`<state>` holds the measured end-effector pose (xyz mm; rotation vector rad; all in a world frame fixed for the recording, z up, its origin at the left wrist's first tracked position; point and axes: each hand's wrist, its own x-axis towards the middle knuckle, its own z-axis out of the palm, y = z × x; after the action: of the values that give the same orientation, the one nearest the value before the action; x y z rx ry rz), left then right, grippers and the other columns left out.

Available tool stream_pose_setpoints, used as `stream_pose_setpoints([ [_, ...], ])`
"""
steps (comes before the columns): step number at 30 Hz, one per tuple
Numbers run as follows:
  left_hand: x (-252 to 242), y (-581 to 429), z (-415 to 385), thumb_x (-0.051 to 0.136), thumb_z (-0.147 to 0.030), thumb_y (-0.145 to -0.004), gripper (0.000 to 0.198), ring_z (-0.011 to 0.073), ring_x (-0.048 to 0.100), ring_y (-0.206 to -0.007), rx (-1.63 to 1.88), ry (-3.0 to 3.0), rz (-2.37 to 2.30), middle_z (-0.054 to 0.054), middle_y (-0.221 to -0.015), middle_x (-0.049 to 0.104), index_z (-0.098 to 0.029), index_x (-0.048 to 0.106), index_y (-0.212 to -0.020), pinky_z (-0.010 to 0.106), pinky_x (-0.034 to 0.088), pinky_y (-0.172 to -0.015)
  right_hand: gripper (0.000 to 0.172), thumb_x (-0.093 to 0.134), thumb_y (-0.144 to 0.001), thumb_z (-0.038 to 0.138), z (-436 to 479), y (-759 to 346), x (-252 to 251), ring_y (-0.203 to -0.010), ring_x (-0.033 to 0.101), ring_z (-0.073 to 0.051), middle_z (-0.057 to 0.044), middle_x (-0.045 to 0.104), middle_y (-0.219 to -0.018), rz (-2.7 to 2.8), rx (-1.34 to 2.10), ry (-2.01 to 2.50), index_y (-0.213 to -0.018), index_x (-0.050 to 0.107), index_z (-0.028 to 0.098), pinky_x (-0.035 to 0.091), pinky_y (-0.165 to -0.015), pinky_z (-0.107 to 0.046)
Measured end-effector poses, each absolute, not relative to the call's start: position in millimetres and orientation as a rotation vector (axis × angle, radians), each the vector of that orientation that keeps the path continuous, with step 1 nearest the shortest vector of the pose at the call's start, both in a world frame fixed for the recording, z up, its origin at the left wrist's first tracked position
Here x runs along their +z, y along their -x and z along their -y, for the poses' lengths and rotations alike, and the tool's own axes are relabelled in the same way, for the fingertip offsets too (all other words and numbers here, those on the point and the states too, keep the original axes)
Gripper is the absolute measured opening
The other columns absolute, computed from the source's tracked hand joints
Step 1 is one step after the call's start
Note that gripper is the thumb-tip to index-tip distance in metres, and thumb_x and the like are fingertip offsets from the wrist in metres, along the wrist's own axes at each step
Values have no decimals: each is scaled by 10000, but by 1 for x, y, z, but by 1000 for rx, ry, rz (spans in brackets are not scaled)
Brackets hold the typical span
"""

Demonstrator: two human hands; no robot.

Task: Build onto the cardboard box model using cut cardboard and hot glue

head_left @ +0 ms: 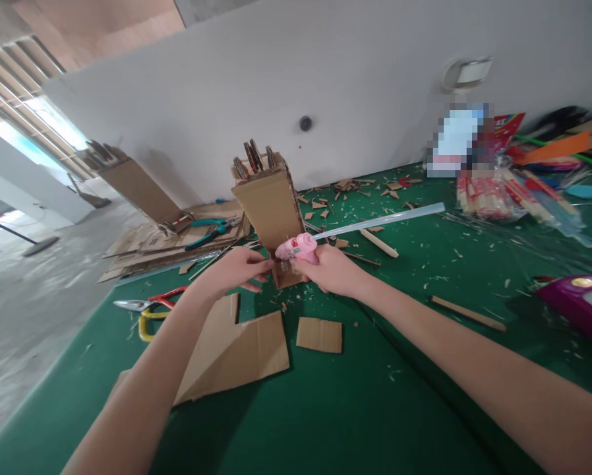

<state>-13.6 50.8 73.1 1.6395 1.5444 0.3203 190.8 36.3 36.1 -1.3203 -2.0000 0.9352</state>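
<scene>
My right hand (331, 270) is closed round a pink glue gun (298, 247) with a long clear glue stick (380, 221) jutting back to the right. Its nozzle points at the lower front of a tall cardboard box structure (271, 211) standing on the green table (375, 409). My left hand (239, 267) pinches the bottom edge of that cardboard structure, fingers closed on it just left of the nozzle. Several curved pieces stick out of the structure's top.
Cut cardboard pieces (236, 353), (319, 334) lie in front of my arms. Red-handled snips (150, 302) and a yellow tool lie at left, teal pliers (211, 232) on cardboard sheets behind. Wooden sticks (467, 313), scraps, a purple object (580, 303) and packaged supplies (494, 191) sit at right.
</scene>
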Motion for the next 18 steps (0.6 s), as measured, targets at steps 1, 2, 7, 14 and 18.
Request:
stream_pose_setpoints([
  [1, 73, 14, -50, 688, -548, -627, 408, 197, 616, -783, 313, -1642, -1538, 33, -686, 566, -151, 639, -712, 307, 571, -636, 313, 470, -867, 395, -36, -190, 36, -452, 517, -129, 11, 507, -437, 2010, 922, 1309, -664, 581, 183, 408, -517, -244],
  [2, 73, 14, -50, 685, -548, -631, 409, 197, 616, -786, 305, -1641, -1536, 32, -687, 563, -151, 638, -712, 307, 572, -637, 305, 470, -869, 390, -36, -188, 35, -471, 526, -134, 9, 514, -446, 2021, 915, 1300, -678, 588, 183, 410, -529, -246],
  [7, 73, 13, -51, 672, -546, -636, 400, 204, 627, -789, 299, -1637, -1536, 35, -688, 572, -154, 643, -711, 304, 573, -634, 294, 454, -885, 368, -38, -183, 31, -500, 534, -141, 3, 533, -469, 2053, 907, 1278, -699, 589, 185, 407, -553, -250],
  [14, 71, 15, -52, 685, -532, -624, 385, 212, 638, -782, 305, -1627, -1530, 29, -665, 569, -157, 644, -700, 317, 576, -633, 259, 441, -888, 374, -42, -183, 18, -576, 528, -139, -3, 588, -624, 2088, 733, 1189, -822, 618, 197, 399, -593, -253],
  [18, 71, 13, -52, 692, -508, -617, 352, 215, 647, -772, 309, -1606, -1550, 26, -654, 581, -166, 634, -674, 319, 574, -628, 267, 445, -885, 382, -42, -185, 14, -626, 550, -147, -16, 620, -697, 2054, 741, 1163, -888, 637, 196, 419, -622, -259],
])
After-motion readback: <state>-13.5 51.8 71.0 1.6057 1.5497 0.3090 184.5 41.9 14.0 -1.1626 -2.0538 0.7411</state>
